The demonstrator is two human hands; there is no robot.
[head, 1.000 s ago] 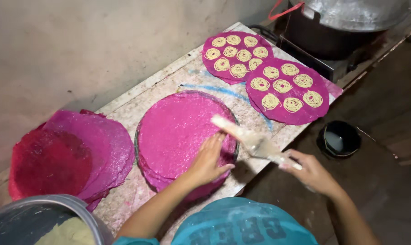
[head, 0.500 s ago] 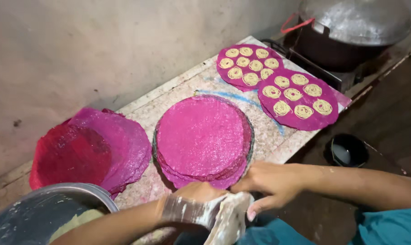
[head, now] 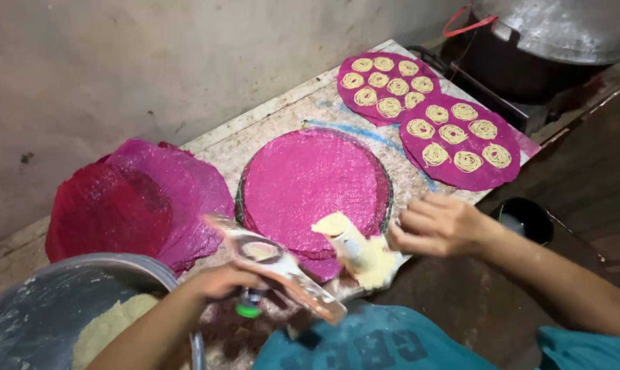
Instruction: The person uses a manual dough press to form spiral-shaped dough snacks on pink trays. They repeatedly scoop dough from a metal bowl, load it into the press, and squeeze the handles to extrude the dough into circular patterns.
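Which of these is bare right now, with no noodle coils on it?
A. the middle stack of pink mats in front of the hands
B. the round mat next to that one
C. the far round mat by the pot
A: the middle stack of pink mats shows a plain pink top, while both mats near the pot carry yellow coils.

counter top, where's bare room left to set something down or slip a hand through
Bare counter runs along the wall behind the middle pink mat stack, and a narrow strip lies between that stack and the two mats with dough coils. The front edge is crowded: left hand with the press, right hand, dough bowl.
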